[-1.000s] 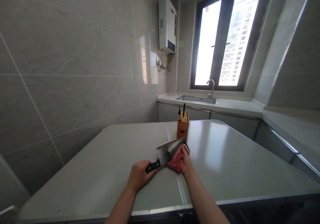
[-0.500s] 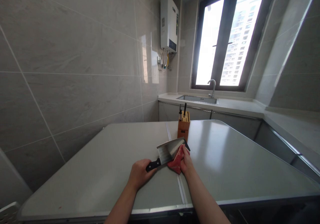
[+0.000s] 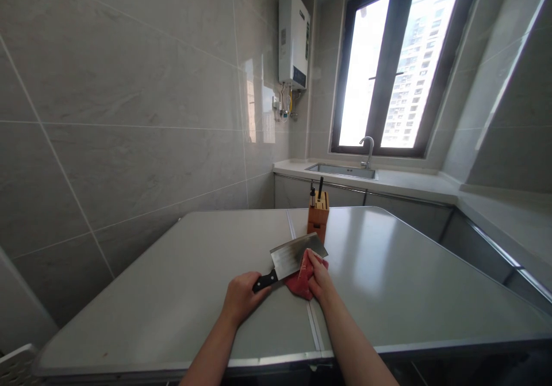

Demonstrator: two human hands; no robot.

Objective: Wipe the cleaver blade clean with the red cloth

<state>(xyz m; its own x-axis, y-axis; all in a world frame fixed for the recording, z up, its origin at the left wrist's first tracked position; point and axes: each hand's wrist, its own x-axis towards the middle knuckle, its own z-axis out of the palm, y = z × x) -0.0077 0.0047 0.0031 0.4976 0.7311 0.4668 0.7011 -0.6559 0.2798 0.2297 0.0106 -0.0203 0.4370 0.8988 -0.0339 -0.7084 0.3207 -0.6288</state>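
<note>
My left hand is closed round the black handle of a cleaver. The broad steel blade points away to the right above the table, its face tilted toward me. A red cloth is bunched in my right hand, with the fingers pressing it against the blade near its far end. Part of the cloth hangs below the blade, and the blade's lower edge is partly hidden by it. Just beyond the blade tip stands a wooden knife block with a couple of black handles sticking out.
The pale folding table has a metal seam down its middle and a metal front edge. Behind it is a counter with a sink and a faucet under the window. A white water heater hangs on the tiled wall.
My right hand has shifted slightly left along the blade with the cloth, which is bunched differently. More of the blade's far end shows. The left hand keeps its hold on the handle.
</note>
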